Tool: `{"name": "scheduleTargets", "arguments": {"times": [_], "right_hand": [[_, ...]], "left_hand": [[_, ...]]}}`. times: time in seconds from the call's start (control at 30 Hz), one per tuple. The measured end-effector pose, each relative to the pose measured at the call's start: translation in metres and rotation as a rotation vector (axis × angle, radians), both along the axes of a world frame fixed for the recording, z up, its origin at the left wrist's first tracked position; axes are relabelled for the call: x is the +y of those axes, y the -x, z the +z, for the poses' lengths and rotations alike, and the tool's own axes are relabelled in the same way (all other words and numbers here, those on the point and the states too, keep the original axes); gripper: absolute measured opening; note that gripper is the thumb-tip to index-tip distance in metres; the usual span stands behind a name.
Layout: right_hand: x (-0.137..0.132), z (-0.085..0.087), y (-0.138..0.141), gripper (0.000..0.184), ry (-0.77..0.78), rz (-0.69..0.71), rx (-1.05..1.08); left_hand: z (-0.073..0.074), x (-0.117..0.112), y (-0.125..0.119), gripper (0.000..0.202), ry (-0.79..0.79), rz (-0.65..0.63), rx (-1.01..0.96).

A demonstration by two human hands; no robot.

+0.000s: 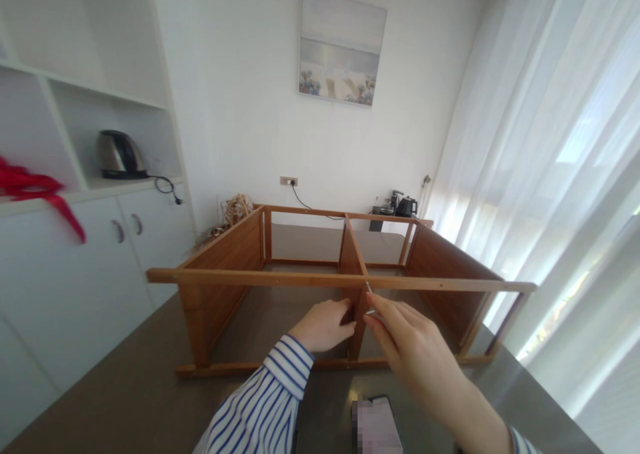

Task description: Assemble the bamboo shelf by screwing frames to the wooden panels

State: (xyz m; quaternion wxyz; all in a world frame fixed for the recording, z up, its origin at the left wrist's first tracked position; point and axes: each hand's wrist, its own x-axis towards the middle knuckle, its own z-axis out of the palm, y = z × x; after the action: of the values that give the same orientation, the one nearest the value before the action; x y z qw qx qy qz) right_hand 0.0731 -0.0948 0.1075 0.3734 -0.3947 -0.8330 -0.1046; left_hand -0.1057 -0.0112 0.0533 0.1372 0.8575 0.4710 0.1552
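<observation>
A wooden shelf frame (270, 279) lies on its side on the dark table. My left hand (323, 325), in a striped cuff, is at the shelf's middle board (359, 327). Its fingers are bent and closed against the board's near edge; some fingertips are hidden. Just right of the board, my right hand (420, 341) pinches a thin metal hex key (372, 313). The upper end of the key meets the top front rail where the middle board joins it.
A phone (381, 424) lies on the table (125, 387) near me. Dried stalks (236, 209) and a black coffee maker (393, 204) are behind the frame. At left, a white cabinet (70, 267) bears a kettle (120, 154) and red ribbon (30, 184). White curtains (500, 141) hang right.
</observation>
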Motion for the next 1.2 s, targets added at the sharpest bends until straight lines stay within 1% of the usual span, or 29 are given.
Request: {"name": "scheduleTargets", "arguments": {"times": [0.1, 0.2, 0.33, 0.37, 0.47, 0.53, 0.6, 0.63, 0.7, 0.77, 0.87, 0.9, 0.93, 0.97, 1.0, 1.03, 1.07, 1.1, 1.13, 1.2], "right_hand": [[0.000, 0.005, 0.000, 0.027, -0.276, -0.134, -0.236], [-0.002, 0.009, 0.003, 0.025, -0.417, -0.241, -0.374], [-0.006, 0.011, 0.006, 0.021, -0.465, -0.302, -0.481], [-0.006, 0.011, 0.007, 0.020, -0.472, -0.310, -0.483], [-0.004, 0.010, 0.011, 0.007, -0.467, -0.308, -0.429], [-0.002, 0.009, 0.015, 0.021, -0.433, -0.305, -0.333], [-0.001, 0.008, 0.018, 0.029, -0.339, -0.307, -0.192], [0.000, 0.008, 0.019, 0.030, -0.256, -0.305, -0.109], [0.001, 0.008, 0.020, 0.030, -0.010, -0.269, 0.071], [0.002, 0.007, 0.021, 0.030, 0.289, -0.179, 0.292], [0.002, 0.005, 0.022, 0.029, 0.710, 0.021, 0.695], [0.002, 0.004, 0.023, 0.029, 0.809, 0.075, 0.809], [0.002, 0.004, 0.023, 0.029, 0.876, 0.111, 0.887], [0.001, 0.003, 0.023, 0.031, 0.905, 0.127, 0.920], [0.001, 0.002, 0.022, 0.032, 0.896, 0.128, 0.899], [0.000, 0.002, 0.020, 0.033, 0.851, 0.113, 0.826], [0.000, 0.001, 0.018, 0.032, 0.771, 0.085, 0.716], [0.000, 0.001, 0.016, 0.031, 0.653, 0.042, 0.585], [-0.001, 0.001, 0.013, 0.028, 0.499, -0.015, 0.446], [-0.002, 0.001, 0.007, 0.023, 0.134, -0.140, 0.166]], "left_hand": [[-0.002, 0.001, 0.000, 0.034, -0.013, 0.009, -0.002], [-0.003, 0.001, -0.001, 0.031, -0.012, 0.010, 0.000], [-0.001, 0.000, -0.001, 0.031, 0.006, 0.010, -0.001], [0.000, 0.000, 0.000, 0.031, 0.009, 0.011, -0.001], [0.000, 0.000, 0.000, 0.029, -0.004, 0.004, -0.001], [0.000, 0.000, 0.000, 0.028, -0.016, 0.004, 0.002], [-0.001, 0.000, 0.000, 0.028, -0.020, 0.007, 0.003], [-0.001, 0.000, 0.000, 0.029, -0.020, 0.004, 0.002], [-0.001, 0.000, 0.000, 0.030, -0.018, -0.003, 0.000], [-0.001, 0.000, 0.000, 0.031, -0.017, 0.005, 0.009], [0.000, -0.001, 0.000, 0.030, -0.015, 0.011, 0.018], [0.000, -0.001, 0.000, 0.030, -0.013, 0.005, 0.016], [0.000, -0.001, 0.001, 0.030, -0.010, -0.002, 0.013], [0.000, -0.001, 0.001, 0.030, -0.009, -0.003, 0.011], [0.000, 0.000, 0.001, 0.029, -0.010, 0.000, 0.011], [-0.001, 0.000, 0.001, 0.028, -0.013, 0.005, 0.011], [-0.001, 0.000, 0.001, 0.027, -0.018, 0.006, 0.008], [-0.001, 0.000, 0.001, 0.027, -0.024, 0.002, 0.005], [-0.001, 0.000, 0.001, 0.026, -0.030, -0.003, 0.003], [-0.002, 0.001, 0.000, 0.025, -0.037, -0.012, 0.007]]}}
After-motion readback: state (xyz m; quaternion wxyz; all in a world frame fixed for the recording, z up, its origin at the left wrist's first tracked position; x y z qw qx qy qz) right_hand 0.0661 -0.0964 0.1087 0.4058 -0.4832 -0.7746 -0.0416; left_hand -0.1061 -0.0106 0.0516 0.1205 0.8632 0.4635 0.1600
